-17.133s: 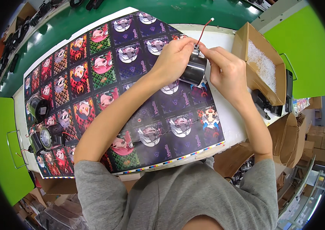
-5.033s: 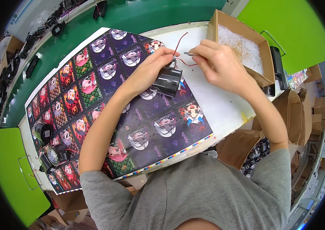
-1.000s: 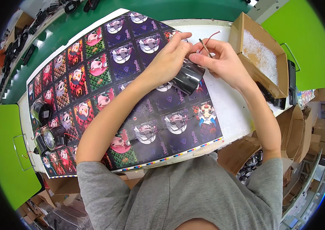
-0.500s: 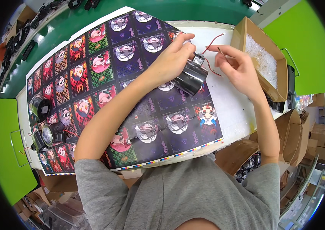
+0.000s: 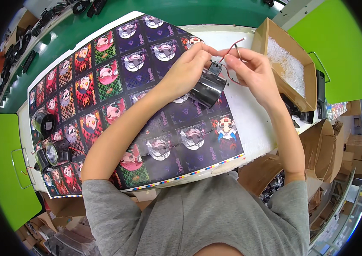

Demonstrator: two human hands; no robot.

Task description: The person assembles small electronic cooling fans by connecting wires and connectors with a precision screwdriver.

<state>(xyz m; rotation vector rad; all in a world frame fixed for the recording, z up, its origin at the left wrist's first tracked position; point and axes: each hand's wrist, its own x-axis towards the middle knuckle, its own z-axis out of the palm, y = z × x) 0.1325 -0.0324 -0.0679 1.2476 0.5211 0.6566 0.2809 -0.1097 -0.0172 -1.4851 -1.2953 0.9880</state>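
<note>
While the left hand (image 5: 189, 69) curls around the upper left side of a glossy black cylinder (image 5: 208, 90), gripping it, the cylinder lies at a tilt just right of that palm and below its fingers, its wide end pointing away from the wrist. Whether it also rests on the printed sheet (image 5: 157, 130) beneath, I cannot tell. A small dark mount (image 5: 216, 68) on the cylinder sits between the two hands, just beyond the left fingers.

The right hand (image 5: 255, 73) pinches a thin rod (image 5: 237, 52) between thumb and forefinger, its fingertips close beside the left ones. A red wire (image 5: 233, 44) rises from near the mount past those right fingertips; whether they grip it too is unclear. The cylinder is below and left of the right hand, near it.

Right of the right hand stands a cardboard box (image 5: 261, 40) holding clear plastic bits (image 5: 291, 64). Well left of the left hand, a round-lensed lamp (image 5: 52, 154) and another black housing (image 5: 44, 123) lie on the sheet.
</note>
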